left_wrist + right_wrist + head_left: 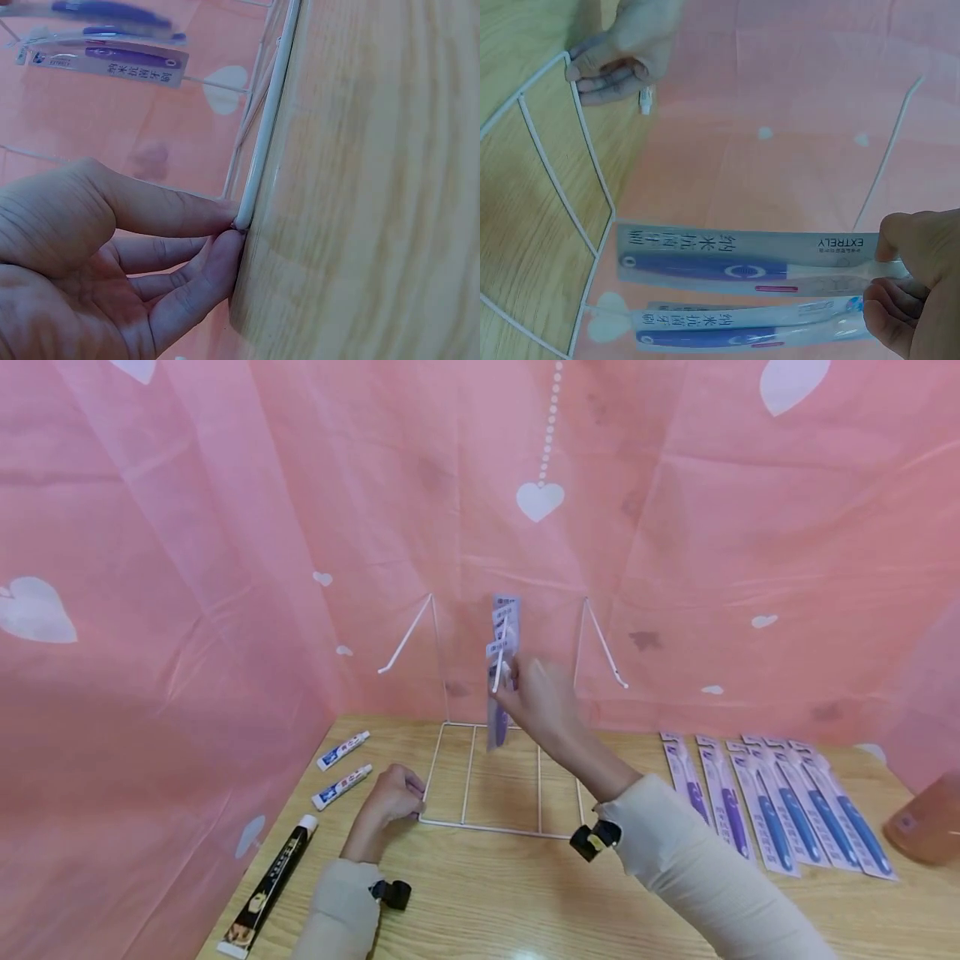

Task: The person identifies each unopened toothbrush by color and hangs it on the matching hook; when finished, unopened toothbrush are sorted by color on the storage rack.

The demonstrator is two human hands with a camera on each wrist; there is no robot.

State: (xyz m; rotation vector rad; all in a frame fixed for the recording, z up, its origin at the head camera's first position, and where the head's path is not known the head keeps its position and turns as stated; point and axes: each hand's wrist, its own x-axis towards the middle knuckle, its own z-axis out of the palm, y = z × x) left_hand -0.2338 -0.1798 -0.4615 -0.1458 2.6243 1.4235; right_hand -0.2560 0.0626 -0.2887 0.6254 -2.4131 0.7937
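Observation:
A white wire rack (pixel 495 832) stands on the wooden table against the pink cloth, with hooks sticking out at its top. My left hand (pixel 392 795) pinches the front left corner of its base between thumb and finger, seen closely in the left wrist view. On the middle hook, my right hand (pixel 542 697) pinches the upper end of a packaged purple toothbrush (pixel 705 262). Behind it, more packaged toothbrushes (pixel 727 337) hang on the same hook. The left hook (pixel 406 633) and right hook (pixel 604 642) bear nothing.
Several packaged toothbrushes (pixel 780 810), purple and blue, lie in a row at the right, near a brownish object (pixel 926 822). Along the left table edge lie a small toothpaste tube (pixel 343 750), a second small tube (pixel 342 787) and a long black tube (pixel 270 885).

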